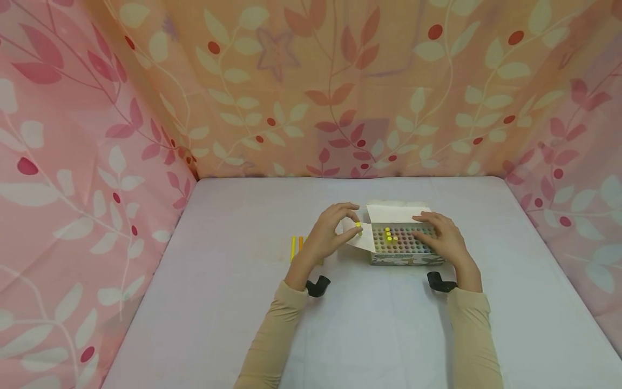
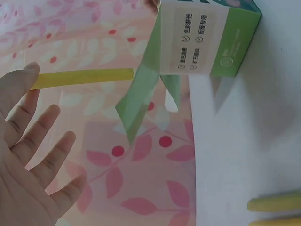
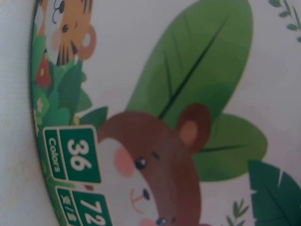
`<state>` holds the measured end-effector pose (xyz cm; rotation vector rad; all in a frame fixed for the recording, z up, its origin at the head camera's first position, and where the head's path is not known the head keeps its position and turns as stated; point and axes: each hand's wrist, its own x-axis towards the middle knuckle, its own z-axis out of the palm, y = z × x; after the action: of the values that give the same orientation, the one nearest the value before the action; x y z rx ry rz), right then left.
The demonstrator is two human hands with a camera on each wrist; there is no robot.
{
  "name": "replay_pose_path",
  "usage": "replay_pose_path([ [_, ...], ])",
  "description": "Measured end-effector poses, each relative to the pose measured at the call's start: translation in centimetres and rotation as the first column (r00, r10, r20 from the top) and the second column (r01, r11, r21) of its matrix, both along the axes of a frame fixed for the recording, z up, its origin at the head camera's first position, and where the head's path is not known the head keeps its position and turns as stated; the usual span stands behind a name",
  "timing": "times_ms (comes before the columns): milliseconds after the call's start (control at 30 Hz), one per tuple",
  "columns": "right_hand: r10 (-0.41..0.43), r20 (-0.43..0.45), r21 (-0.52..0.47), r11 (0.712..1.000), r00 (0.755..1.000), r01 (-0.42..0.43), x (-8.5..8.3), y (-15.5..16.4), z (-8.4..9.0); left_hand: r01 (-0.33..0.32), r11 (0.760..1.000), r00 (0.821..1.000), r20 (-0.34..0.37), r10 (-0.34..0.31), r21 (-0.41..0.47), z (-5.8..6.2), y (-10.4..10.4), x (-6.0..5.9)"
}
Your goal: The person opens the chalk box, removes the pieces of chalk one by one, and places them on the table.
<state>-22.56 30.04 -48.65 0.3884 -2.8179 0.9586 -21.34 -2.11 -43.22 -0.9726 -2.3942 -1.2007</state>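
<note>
We see the left hand [image 1: 330,232] pinching a yellow crayon [image 2: 82,77] by its end, other fingers spread, just left of the open crayon box [image 1: 405,246], while the right hand [image 1: 439,235] lies flat-fingered on the box, apparently steadying it mid-table.

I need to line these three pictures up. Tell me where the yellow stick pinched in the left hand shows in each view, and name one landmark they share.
Head: the yellow stick shows only as a small tip at centre, pinched by the left hand just left of the open box.
Left wrist: it runs across the upper left, from the fingertips toward the box.
Right wrist: not in it.
Shared landmark: the box, whose printed side fills the right wrist view.
</note>
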Motion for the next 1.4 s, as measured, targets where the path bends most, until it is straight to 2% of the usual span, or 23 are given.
replay_pose_path([
  [300, 0.000, -0.001, -0.004, 1.000, 1.000, 0.000, 0.0, 0.0, 0.0, -0.022, 1.000, 1.000, 0.006, 0.022, 0.009, -0.8, -2.0, 0.0],
  [600, 0.011, -0.019, -0.002, 1.000, 1.000, -0.011, 0.0, 0.1, -0.2, -0.028, 0.999, 0.999, 0.020, 0.028, 0.045, -0.9, -4.0, 0.3],
  [1100, 0.009, -0.015, 0.000, 1.000, 1.000, -0.009, 0.0, 0.1, -0.3, -0.109, 0.990, 0.990, 0.096, 0.101, 0.085, -0.3, -7.6, 1.1],
  [1400, 0.016, -0.023, -0.002, 1.000, 1.000, -0.016, -0.1, 0.2, -0.3, -0.161, 0.983, 0.983, 0.104, 0.152, 0.086, 0.1, -9.5, 1.2],
])
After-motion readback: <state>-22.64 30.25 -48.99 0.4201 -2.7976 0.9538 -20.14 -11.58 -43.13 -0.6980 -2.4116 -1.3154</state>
